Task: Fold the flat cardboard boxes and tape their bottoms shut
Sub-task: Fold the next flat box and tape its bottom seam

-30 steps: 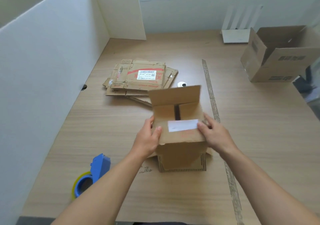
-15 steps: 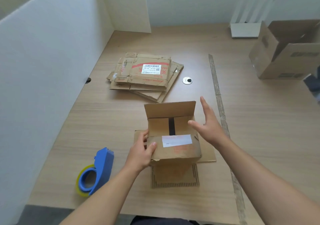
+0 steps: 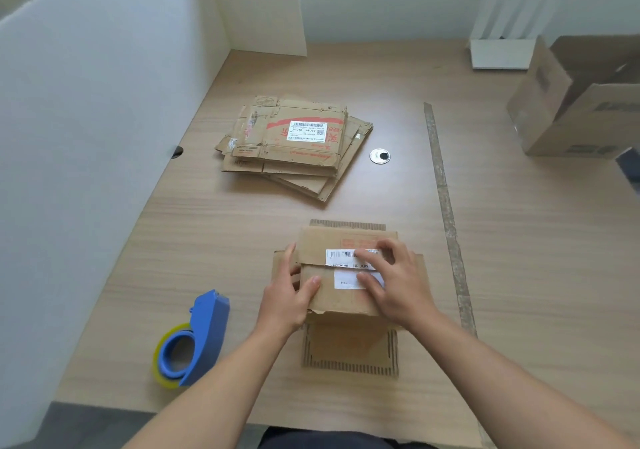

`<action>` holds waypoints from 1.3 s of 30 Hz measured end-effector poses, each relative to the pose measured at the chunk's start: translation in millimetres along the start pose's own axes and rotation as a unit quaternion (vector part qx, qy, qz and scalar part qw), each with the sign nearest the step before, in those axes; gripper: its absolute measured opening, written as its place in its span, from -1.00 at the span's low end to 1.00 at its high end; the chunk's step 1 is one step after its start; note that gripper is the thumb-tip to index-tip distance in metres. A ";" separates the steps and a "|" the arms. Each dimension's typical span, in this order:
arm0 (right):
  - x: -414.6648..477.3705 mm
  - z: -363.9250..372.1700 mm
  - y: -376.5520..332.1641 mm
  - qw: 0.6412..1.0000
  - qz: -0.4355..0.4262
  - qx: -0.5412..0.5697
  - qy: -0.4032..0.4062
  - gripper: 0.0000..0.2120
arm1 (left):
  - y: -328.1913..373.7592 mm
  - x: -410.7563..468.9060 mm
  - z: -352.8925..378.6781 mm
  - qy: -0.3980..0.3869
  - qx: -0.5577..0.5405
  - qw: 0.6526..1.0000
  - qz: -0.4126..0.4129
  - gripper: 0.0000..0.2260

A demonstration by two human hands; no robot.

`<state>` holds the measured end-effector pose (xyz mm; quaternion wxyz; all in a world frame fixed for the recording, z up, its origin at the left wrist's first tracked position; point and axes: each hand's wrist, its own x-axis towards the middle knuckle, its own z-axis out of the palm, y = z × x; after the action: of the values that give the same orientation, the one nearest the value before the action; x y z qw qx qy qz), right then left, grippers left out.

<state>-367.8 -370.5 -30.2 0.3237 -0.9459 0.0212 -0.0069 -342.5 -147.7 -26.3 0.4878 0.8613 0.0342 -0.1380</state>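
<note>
A small cardboard box point(image 3: 341, 299) stands on the wooden table point(image 3: 207, 227) in front of me, its flaps folded shut on top, white labels across them. My left hand point(image 3: 287, 296) grips the box's left edge, thumb on the top flap and fingers down the side. My right hand point(image 3: 398, 286) presses flat on the closed flaps with spread fingers. Outer flaps lie splayed on the table around the box's base. A blue tape dispenser point(image 3: 197, 337) with a yellowish roll lies left of the box, untouched. A stack of flat boxes point(image 3: 294, 147) lies farther back.
A large open cardboard box point(image 3: 581, 102) sits at the far right, with a white rack point(image 3: 498, 50) behind it. A white partition point(image 3: 86, 137) walls off the left side. A worn tape strip point(image 3: 446, 213) runs down the table, near a round cable grommet point(image 3: 380, 156).
The far flap stood upright before; now it is folded down over the near one. My right hand came from the air down onto the flaps. My left hand stays at the left edge.
</note>
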 end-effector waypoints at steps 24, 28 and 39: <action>-6.4 18.8 -16.5 0.972 -0.018 -0.218 -0.083 -0.36 | 2.4 10.4 -24.9 -0.072 0.149 0.981 0.103 -0.50; -6.2 18.6 -19.5 0.976 -0.018 -0.207 -0.068 -0.44 | -25.1 5.3 -65.1 0.068 0.193 0.976 0.076 -0.51; -6.1 18.6 -21.2 0.982 -0.005 -0.185 -0.029 -0.51 | -96.3 -32.3 -112.1 0.017 0.439 0.884 -0.161 -0.25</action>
<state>-372.7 -342.1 -31.9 0.1438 -0.9893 0.0079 0.0230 -369.3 0.3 -43.1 0.0304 0.9722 0.1164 -0.2010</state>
